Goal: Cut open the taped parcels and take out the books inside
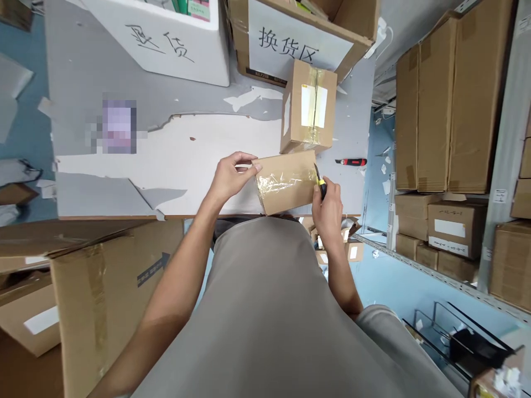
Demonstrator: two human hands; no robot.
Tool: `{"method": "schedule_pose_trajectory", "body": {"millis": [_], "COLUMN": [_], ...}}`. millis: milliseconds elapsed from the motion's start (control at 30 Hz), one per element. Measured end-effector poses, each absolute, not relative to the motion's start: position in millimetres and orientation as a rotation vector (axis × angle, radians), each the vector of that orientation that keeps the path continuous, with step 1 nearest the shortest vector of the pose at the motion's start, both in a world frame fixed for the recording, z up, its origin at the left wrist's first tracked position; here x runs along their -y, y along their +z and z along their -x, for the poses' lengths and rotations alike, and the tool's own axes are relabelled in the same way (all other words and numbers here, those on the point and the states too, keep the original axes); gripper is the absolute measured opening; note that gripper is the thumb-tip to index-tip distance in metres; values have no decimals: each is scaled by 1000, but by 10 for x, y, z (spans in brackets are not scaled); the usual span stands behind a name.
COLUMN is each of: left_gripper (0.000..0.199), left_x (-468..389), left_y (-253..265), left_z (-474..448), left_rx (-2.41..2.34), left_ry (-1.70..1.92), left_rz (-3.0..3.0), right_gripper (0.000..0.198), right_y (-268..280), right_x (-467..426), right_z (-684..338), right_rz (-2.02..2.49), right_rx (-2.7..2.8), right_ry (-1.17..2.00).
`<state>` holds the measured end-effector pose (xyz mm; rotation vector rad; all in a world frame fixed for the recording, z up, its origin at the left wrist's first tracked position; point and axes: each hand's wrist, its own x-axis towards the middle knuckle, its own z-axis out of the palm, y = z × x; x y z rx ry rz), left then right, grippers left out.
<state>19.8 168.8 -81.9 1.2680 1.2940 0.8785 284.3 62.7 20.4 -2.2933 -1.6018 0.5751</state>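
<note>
Holds the taped carton (288, 196) at the near edge of the worktop (224, 138), upper face showing, with shiny clear tape (284, 181) running across it. Grips its far left corner with the left hand (233, 177): thumb laid on top, other fingers curled at the edge, grasping the cardboard. At the right end of the taped carton, clasps a yellow-and-black cutter (322, 189) in the right hand (329, 207), fingers wrapped round the handle, blade pointing away from the body along that end. Cannot tell contact from a narrow gap at the blade.

Just behind the taped carton, has an upright carton (297, 130) with clear tape over a white label (307, 108); cannot tell touching from nearly touching between the two. Farther behind the taped carton, has an open cardboard box (238, 41) faced with a white sheet (274, 27) of large black characters, and, behind to the left, a white foam box (182, 63) with handwritten characters. To the right of the taped carton, apart from it, has a red-and-black cutter (352, 162) lying flat. Well to the left, has a purple item (119, 127), too pixelated to name. Far to the right of the taped carton, has stacked cartons (458, 221) on metal shelving (435, 276).
</note>
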Motion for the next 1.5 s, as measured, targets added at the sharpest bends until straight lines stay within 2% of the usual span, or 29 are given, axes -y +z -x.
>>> {"method": "schedule_pose_trajectory", "body": {"millis": [167,267,1067,1400,1500], "left_gripper": [34,33,30,28,27], "left_x": [-1712,-1717,-1671,-1519,-1503], "left_y": [-847,-837,-854,-757,-757], "left_z": [-168,-156,-159,-225,-252], "left_rx": [-1264,-1239,-1199,-1264,-1294], "left_ry": [880,873,893,914,921], "left_rz": [-1261,-1251,-1244,-1206,-1183], "right_gripper": [52,55,60,59,59], "right_y": [433,468,530,489,474], "right_x": [-566,-596,-754,-566,-504], "right_z": [-2411,-2160,-1486,-1457,-1444], "right_rz": [2073,2046,2542,2597,2632], "right_rx": [1662,1759,2095,2124,2076], "right_ry": [1137,1267,985,928,1023]}}
